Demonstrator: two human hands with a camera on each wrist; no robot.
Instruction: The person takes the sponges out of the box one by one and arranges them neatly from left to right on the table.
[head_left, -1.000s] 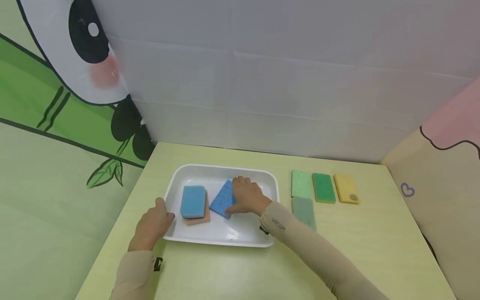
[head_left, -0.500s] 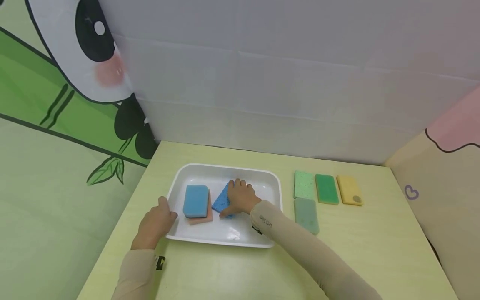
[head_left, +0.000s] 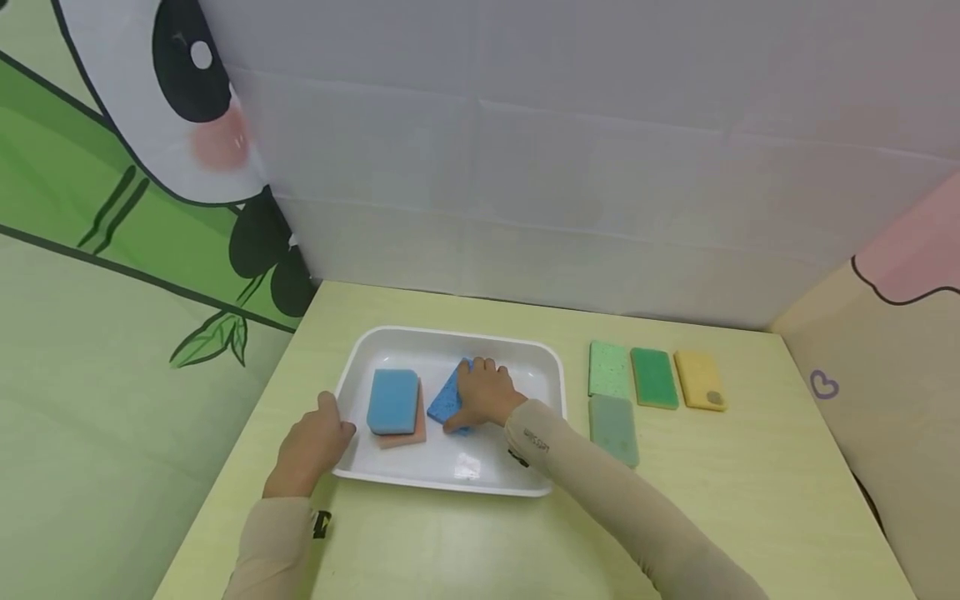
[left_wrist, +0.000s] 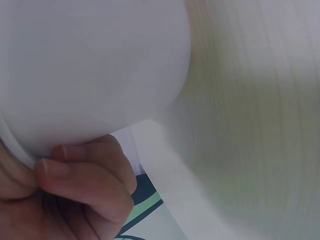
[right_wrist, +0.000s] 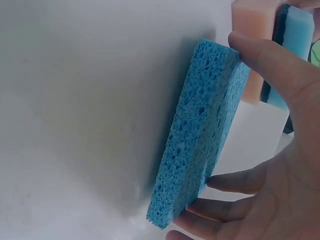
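A white tray (head_left: 427,467) rests on the table. My left hand (head_left: 311,446) grips its left rim; in the left wrist view curled fingers (left_wrist: 85,185) lie against the tray's outside. Inside the tray, my right hand (head_left: 486,396) spans a porous blue sponge (head_left: 446,403) and covers part of it. The right wrist view shows that blue sponge (right_wrist: 195,135) between the thumb at one end and the fingertips at the other. Left of it, a light blue sponge (head_left: 392,400) lies on a peach sponge (head_left: 408,439).
Right of the tray lie a speckled light green sponge (head_left: 609,369), a pale grey-green sponge (head_left: 613,429), a dark green sponge (head_left: 654,377) and a yellow sponge (head_left: 699,377). Walls stand behind and at both sides of the table (head_left: 750,500).
My right hand has shifted slightly left over the blue sponge, covering more of it. The left hand stays on the tray rim. The head view has shifted a little.
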